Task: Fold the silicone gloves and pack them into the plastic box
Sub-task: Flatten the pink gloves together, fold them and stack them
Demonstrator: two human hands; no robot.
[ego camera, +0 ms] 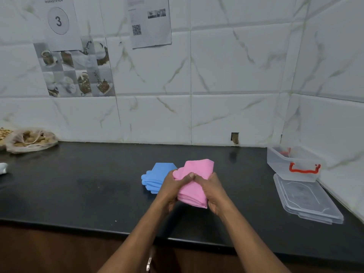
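Note:
A folded pink silicone glove [199,170] is held above the black counter [78,186] between both hands. My left hand [173,188] grips its left side, thumb pressed on top. My right hand [213,191] clasps its right and lower edge. A folded blue silicone glove [157,174] lies on the counter just left of and behind my left hand, partly hidden by it. The clear plastic box [293,162] with red handles stands open at the far right against the wall. Its clear lid [307,200] lies flat in front of it.
A plastic bag of brownish food [31,139] sits at the far left by the wall. A small pale object [3,168] shows at the left edge. Tiled walls close the back and right sides. The counter's front edge runs below my forearms.

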